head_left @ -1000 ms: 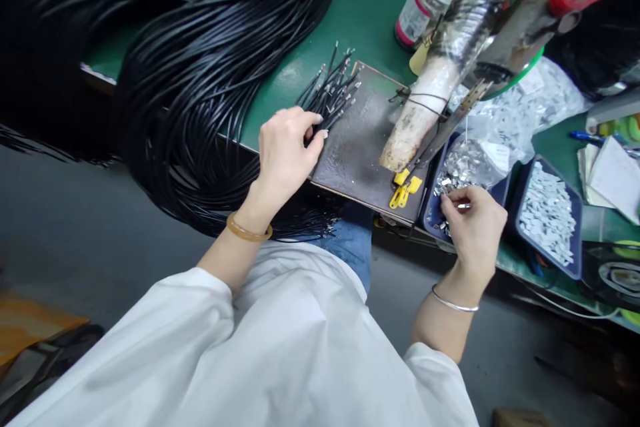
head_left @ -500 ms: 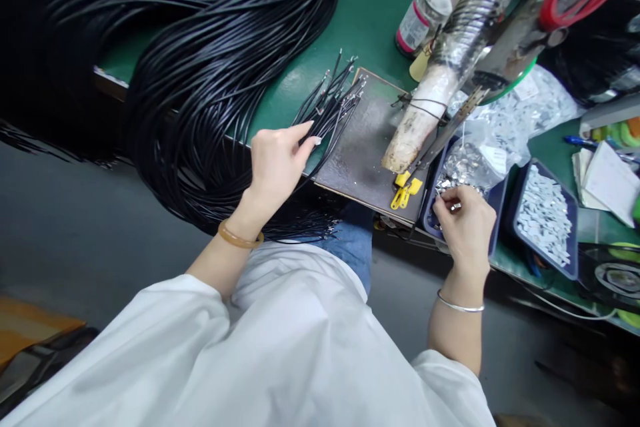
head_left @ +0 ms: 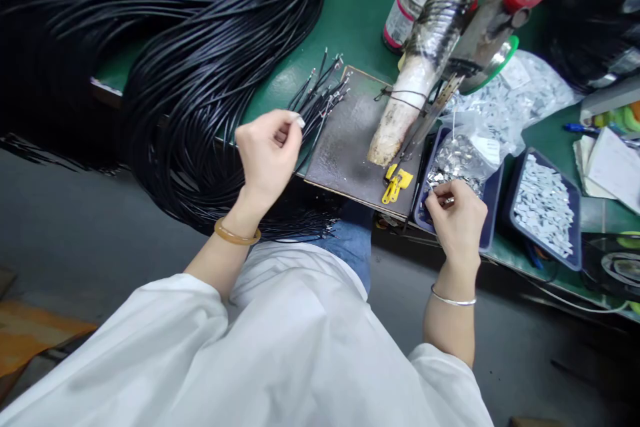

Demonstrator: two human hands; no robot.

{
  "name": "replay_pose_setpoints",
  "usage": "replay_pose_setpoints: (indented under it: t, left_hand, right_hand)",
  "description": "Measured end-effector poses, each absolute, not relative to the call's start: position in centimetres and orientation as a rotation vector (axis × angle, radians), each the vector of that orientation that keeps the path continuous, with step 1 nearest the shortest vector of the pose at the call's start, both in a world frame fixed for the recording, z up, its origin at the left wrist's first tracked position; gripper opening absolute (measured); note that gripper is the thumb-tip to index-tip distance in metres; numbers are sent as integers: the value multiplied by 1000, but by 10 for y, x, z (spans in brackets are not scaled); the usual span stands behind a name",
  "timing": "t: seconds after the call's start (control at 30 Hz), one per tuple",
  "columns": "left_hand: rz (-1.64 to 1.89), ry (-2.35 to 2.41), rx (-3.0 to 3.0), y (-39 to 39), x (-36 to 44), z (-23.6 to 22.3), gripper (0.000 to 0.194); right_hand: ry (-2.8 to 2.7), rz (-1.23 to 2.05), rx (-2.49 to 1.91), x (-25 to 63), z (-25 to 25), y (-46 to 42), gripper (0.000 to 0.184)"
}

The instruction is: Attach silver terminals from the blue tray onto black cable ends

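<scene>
My left hand (head_left: 270,153) is closed, thumb and fingertips pressed together beside the stripped ends of a bunch of black cables (head_left: 320,97). Whether a cable is pinched there I cannot make out. Over a blue tray (head_left: 491,217) of small shiny metal pieces (head_left: 443,170), my right hand (head_left: 457,217) makes a pinch, with a tiny bright metal piece showing at its fingertips. Between the hands lies a dark board (head_left: 340,153) carrying yellow-handled tool grips (head_left: 397,185) near its front right corner.
A taped duct hose (head_left: 407,100) slants down over the board. Right of the first tray stands another blue tray of pale flat pieces (head_left: 545,207), near plastic bags (head_left: 510,93). A bottle (head_left: 403,13) stands behind. Thick black cable coils (head_left: 215,67) cover the left side.
My left hand has drawn back left from the cable ends, and its thumb and finger have come together. My right hand stays at the metal pieces, shifting slightly. The view has swung a little.
</scene>
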State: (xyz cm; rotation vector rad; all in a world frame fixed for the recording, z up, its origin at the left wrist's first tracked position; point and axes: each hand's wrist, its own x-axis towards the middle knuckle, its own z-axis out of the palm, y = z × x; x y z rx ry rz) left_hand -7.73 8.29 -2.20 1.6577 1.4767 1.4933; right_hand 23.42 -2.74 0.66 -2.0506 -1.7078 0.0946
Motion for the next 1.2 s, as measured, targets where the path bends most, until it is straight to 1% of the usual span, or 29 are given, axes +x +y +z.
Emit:
replay_pose_setpoints:
  t: [0.07,0.13,0.2,0.27,0.33,0.37,0.4,0.47,0.57,0.63,0.8,0.87,1.03,1.1,1.2]
  left_hand:
    - [1639,1327,1402,90,-84,-19,19]
    - [1586,1112,1251,87,-86,-7,25]
    - [1385,940,1231,73,-79,12,28]
    - [1082,736,1205,50,-64,31,32]
    - [767,537,1156,28,-43,39,28]
    - [651,485,1139,18,-33,39,23]
    - [617,482,1102,11,-23,36,20]
    - [693,563,1024,3,-7,24,16]
    - [842,673,962,0,2,6,16]
    - [875,690,977,0,2,1,18]
    - [930,655,998,0,0,0,17]
    - [945,627,1001,0,1,0,16]
    - [974,642,1080,1,2,-2,4]
    - [957,676,1135,1,1,-2,4]
    - [910,732,1241,0,-1,-3,8]
  right_hand:
    - [-1711,78,-2046,235,6,-28,9]
    - [-1712,66,-2034,235,5,-28,9]
    - [-1693,58,-2005,234,6,-28,10]
    - [-1617,54,-1932,229,9,-29,11]
    - [-1486,117,-1807,218,14,-33,12]
    - [-1410,160,-1733,210,16,-35,13]
    - [-1341,201,-1659,201,19,-38,13]
    - [-1248,159,-1549,180,23,-45,12]
    - [-1254,39,-1437,154,22,-53,9]
    - [-1278,106,-1405,145,18,-56,8]
    - [-1276,511,-1388,143,7,-53,8]
    - [-1269,583,-1372,144,5,-51,9]
    - [-1302,545,-1382,144,5,-51,8]
    - [-1330,517,-1392,143,6,-52,9]
    - [-1342,496,-1392,144,7,-54,11]
